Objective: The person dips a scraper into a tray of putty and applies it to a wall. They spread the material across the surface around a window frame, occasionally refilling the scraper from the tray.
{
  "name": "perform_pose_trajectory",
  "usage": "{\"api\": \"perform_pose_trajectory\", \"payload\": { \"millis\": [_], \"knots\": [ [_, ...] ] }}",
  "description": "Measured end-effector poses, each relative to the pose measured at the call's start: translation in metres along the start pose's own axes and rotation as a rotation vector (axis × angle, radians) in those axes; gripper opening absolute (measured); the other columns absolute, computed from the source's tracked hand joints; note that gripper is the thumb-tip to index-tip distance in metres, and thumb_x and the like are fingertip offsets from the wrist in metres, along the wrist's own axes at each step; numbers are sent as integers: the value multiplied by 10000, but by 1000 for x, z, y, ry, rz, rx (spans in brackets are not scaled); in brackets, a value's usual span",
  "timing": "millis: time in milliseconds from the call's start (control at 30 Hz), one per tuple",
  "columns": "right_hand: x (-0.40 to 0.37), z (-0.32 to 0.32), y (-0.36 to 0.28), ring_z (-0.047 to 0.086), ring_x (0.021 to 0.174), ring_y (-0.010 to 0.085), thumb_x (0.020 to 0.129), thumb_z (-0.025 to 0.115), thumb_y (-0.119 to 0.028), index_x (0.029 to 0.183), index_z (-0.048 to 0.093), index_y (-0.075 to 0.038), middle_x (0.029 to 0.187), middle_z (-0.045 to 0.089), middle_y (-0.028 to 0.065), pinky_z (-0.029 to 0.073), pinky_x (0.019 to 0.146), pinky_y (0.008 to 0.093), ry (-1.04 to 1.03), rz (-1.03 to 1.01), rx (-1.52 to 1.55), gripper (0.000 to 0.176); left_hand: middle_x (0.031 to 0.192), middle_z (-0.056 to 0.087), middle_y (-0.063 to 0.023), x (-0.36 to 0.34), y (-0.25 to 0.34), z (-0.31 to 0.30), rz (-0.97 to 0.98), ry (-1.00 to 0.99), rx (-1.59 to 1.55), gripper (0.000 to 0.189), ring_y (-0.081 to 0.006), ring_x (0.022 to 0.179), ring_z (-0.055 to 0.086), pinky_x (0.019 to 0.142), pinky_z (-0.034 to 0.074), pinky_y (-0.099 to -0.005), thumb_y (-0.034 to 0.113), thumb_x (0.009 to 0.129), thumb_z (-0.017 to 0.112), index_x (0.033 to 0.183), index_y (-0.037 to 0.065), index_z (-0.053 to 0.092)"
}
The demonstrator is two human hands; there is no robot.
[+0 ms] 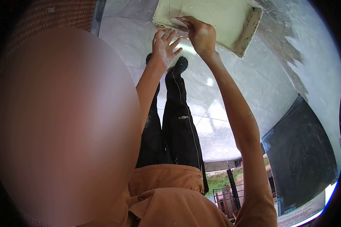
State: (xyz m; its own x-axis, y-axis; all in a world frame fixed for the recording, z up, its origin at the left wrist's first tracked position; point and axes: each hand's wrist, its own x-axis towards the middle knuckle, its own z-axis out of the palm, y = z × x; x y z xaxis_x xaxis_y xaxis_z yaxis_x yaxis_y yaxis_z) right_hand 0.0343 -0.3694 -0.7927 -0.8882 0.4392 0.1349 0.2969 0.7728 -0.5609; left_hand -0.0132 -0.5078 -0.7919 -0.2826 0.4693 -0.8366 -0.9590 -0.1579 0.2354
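Observation:
Palm up and dusted with white, my left hand (165,46) has its fingers spread just below the near edge of a pale green tray (212,19) with worn, chipped rims. It holds nothing. My right hand (201,34) is at that same edge, bent at the wrist, with its fingers closed together over the rim. Something thin and pale shows at its fingertips, too small to make out. White smears mark the back of this hand.
Grey floor tiles (223,102) lie under my legs in black trousers (180,125). A brown woven surface (57,19) is at the upper left, a patchy grey wall (310,49) at the right, and a black panel (301,155) at the lower right. A large blur hides the left side.

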Motion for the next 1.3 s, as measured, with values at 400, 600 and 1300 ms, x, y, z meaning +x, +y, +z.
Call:
{"api": "perform_pose_trajectory", "payload": {
  "millis": [400, 600, 1300],
  "knots": [
    [39, 7, 35, 721, 785, 342, 834, 678, -80, 1127, 755, -199, 912, 760, 101, 582, 682, 447, -123, -96, 63, 326, 1635, 352, -45, -14, 7, 5, -1, -19, -61, 785, -261, 1500, 286, 1192, 216, -527, 536, 1045, 309, 1634, 55, 114],
    [71, -27, 67, 590, 695, 104, 975, 590, -99, 1246, 675, -45, 818, 645, 9, 534, 632, 274, -465, 437, 470, 289, 1609, 391, -37, -26, 18, 3, -109, 121, 52, 796, -260, 1484, 308, 1167, 247, -504, 526, 1010, 401, 1623, 71, 180],
    [107, -431, -192, 735, 971, 272, 1010, 548, 1, 1358, 407, 134, 1114, 674, 236, 662, 854, 346, 624, 133, 1428, 398, 1463, 549, -178, -269, 211, 333, 1343, -592, 908, 461, -298, 1366, 501, 1122, 377, -384, 266, 1066, 461, 1435, -5, 511]
  ]
}}
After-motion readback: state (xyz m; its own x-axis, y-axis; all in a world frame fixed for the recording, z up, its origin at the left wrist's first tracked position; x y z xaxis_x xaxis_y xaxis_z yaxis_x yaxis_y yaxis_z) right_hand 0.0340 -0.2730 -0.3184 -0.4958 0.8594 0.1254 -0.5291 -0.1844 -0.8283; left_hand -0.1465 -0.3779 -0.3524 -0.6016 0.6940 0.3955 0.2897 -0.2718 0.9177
